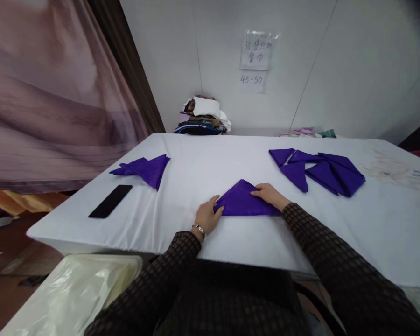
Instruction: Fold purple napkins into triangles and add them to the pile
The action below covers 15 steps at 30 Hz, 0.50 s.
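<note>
In front of me on the white tablecloth lies a purple cloth napkin [243,200], folded into a triangle with its point away from me and its long edge near me. My left hand [207,217] has its thumb and fingers closed around the left corner. At the right slanting edge, my right hand [269,193] holds the cloth, fingertips and thumb on its upper face. To the left sits another folded purple napkin [149,170], its pointed layers spread out. Several more folded purple napkins [331,172] lie overlapping toward the right.
A black phone-like slab [110,201] rests near the table's left edge. Behind the table stands a pile of folded cloths [206,114]. Handwritten paper signs [257,53] hang on the wall. Below the table at left is a plastic-lined bin [87,284]; a pink curtain [56,93] hangs beyond.
</note>
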Motion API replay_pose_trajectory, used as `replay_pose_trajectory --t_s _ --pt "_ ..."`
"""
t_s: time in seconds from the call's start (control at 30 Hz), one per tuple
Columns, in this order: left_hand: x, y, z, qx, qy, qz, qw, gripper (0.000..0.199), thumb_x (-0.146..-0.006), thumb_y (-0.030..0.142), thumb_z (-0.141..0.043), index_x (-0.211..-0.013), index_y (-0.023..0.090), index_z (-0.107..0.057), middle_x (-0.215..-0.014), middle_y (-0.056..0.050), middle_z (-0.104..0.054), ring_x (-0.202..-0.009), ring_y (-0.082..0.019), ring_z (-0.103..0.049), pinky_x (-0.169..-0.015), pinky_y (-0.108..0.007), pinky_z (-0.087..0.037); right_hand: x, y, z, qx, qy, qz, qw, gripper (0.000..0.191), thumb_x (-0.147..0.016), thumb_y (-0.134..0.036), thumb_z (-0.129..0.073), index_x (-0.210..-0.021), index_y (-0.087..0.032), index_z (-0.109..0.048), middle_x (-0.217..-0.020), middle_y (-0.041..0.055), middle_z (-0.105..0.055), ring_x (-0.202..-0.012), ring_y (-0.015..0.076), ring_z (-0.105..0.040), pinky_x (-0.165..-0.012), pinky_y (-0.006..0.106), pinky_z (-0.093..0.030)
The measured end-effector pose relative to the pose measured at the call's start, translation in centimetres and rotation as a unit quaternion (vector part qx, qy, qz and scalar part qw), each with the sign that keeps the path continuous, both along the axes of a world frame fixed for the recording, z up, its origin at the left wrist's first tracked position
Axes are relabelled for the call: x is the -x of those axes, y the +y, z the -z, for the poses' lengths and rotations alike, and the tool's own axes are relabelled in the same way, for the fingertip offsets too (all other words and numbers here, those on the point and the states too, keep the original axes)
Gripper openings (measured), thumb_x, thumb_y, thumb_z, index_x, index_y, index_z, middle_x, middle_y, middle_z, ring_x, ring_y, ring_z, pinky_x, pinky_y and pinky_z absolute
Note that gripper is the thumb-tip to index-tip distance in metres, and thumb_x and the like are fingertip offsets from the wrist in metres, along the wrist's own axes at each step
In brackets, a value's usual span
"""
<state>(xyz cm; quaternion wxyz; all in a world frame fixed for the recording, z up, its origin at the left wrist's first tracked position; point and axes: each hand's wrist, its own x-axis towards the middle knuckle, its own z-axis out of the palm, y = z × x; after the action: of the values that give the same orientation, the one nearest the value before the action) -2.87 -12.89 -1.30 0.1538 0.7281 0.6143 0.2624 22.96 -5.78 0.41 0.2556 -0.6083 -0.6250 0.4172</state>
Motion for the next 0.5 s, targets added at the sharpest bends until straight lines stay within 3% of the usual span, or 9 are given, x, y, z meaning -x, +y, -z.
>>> replay_pose_trajectory --t_s 0.23,0.5 --pt "0.7 0.4 1.0 -0.012 -0.108 -0.003 0.994 0.039 -0.080 0.035 -0.058 -0.118 0.022 -0.055 -0.075 0.003 -0.067 -0.062 -0.012 -0.060 -0.065 -0.027 -0.049 -0.3 0.8 1.1 -0.018 -0.022 -0.001 1.000 0.016 -0.069 -0.033 -0.061 -0.062 -0.018 -0.058 -0.053 -0.0029 -0.055 -0.049 0.0113 -0.046 -0.047 0.024 -0.033" --pt "2.3 -0.4 1.2 -0.030 -0.091 -0.002 0.995 0.048 -0.071 0.026 -0.068 -0.117 0.022 -0.055 -0.085 0.001 -0.068 -0.084 -0.017 -0.062 -0.081 -0.035 -0.048 0.5 1.5 1.8 -0.119 -0.110 0.022 0.987 0.013 -0.071 -0.032 -0.062 -0.075 -0.019 -0.063 -0.068 0.0002 -0.064 -0.061 0.0145 -0.055 -0.054 0.025 -0.036"
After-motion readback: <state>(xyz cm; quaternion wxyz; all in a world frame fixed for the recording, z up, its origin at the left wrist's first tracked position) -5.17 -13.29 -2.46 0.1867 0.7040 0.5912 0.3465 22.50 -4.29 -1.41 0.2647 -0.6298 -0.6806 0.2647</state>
